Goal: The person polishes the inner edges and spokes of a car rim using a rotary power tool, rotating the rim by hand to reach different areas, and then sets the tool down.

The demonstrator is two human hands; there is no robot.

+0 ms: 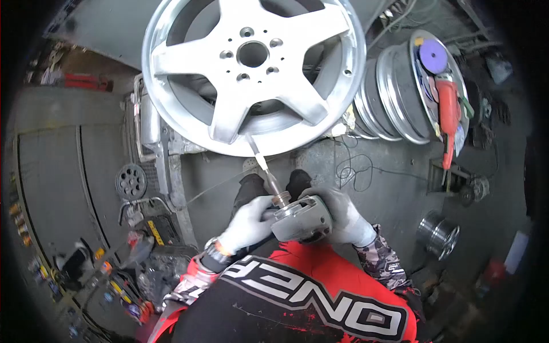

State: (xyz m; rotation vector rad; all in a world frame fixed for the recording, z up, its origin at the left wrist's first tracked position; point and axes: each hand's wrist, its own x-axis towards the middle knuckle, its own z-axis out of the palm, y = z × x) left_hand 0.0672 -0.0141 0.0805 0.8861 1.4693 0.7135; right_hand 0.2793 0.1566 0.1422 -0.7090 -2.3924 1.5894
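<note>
In both gloved hands I hold a die grinder [303,222] with a thick dark body, its long narrow shaft pointing up and away from me. My left hand [247,227] closes around the collar end of the tool. My right hand [342,217] wraps around the other side of the body, its fingers partly hidden. The shaft's pale, slim tip reaches the lower rim of a bare silver five-spoke wheel rim [260,108]; whether it touches the metal I cannot tell. The wheel rim leans raised in front of me.
More wheel rims [394,97] lie stacked on their sides at the right, with a red polisher [449,108] and its purple pad [433,56] resting there. Another rim [439,235] is on the floor. Black cable [354,171] loops nearby. Tools and cases [157,228] clutter the left.
</note>
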